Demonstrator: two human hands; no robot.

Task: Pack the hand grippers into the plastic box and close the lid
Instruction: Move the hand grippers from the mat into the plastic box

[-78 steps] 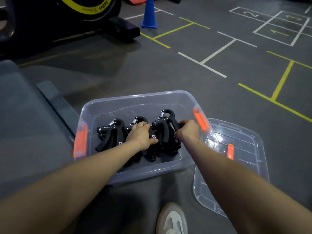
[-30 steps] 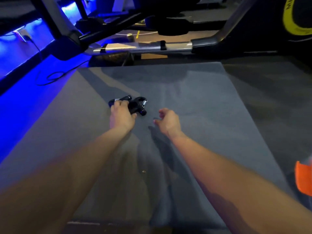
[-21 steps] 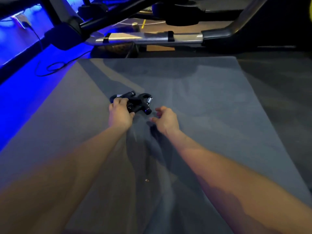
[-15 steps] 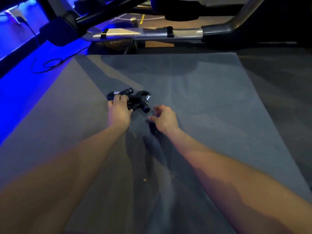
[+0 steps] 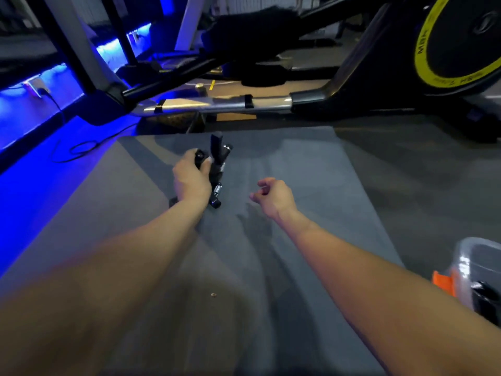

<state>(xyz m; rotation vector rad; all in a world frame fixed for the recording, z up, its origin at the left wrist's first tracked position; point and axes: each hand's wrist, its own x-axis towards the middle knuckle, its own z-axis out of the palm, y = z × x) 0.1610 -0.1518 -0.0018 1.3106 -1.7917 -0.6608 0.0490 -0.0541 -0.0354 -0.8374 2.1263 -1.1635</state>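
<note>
Two hands over the grey mat (image 5: 298,164). Left hand (image 5: 191,179) is curled around black hand grippers (image 5: 217,158); one handle sticks up past the fingers, springs and knobs hang just below the palm, lowest knob at or near the mat. How many are in the bunch, can't tell. Right hand (image 5: 273,198) sits apart to the right of that grip, fingers loosely curled, holding nothing. Plastic box (image 5: 474,256) with orange latch (image 5: 442,282) is far right of both hands, at frame edge, dark items inside.
</note>
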